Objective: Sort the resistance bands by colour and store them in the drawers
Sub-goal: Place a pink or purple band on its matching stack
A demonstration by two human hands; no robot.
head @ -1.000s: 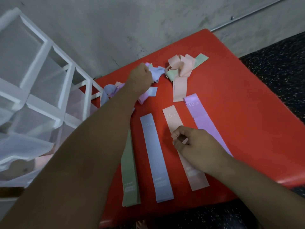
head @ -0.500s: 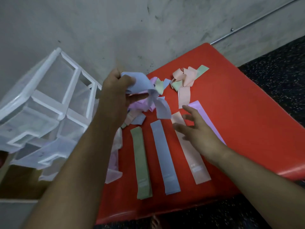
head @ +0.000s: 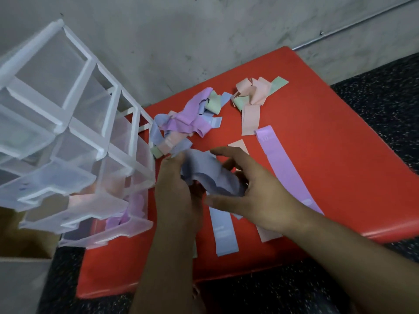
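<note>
A red, smooth-topped table (head: 328, 137) is set against a mottled grey concrete wall (head: 181, 30), with dark speckled flooring (head: 385, 98) around it. Half a second ago the crumpled blue band (head: 210, 175) was held up over the tangle by the left hand (head: 176, 189) alone, while the right hand (head: 260, 196) lay spread over the peach strip. Now the band is brought lower, above the laid-out strips, and is gripped by both hands. The left fingers are curled round its near end, and the right thumb and bent fingers are closed on its other end.

The bands are flat matte loops of soft, pastel fabric. Three are seen laid out straight and side by side: a flat blue band (head: 224, 234), a peach band (head: 268, 235) and a lilac band (head: 281, 168). A mixed tangle (head: 181, 125) of lilac, blue, peach and green is left beyond the hands, and a peach-and-green heap (head: 254, 94) lies further right.

A translucent white plastic drawer unit (head: 74, 132) is placed at the table's left edge. Its lower drawers are pulled out, and lilac bands (head: 133, 209) are visible in one.
</note>
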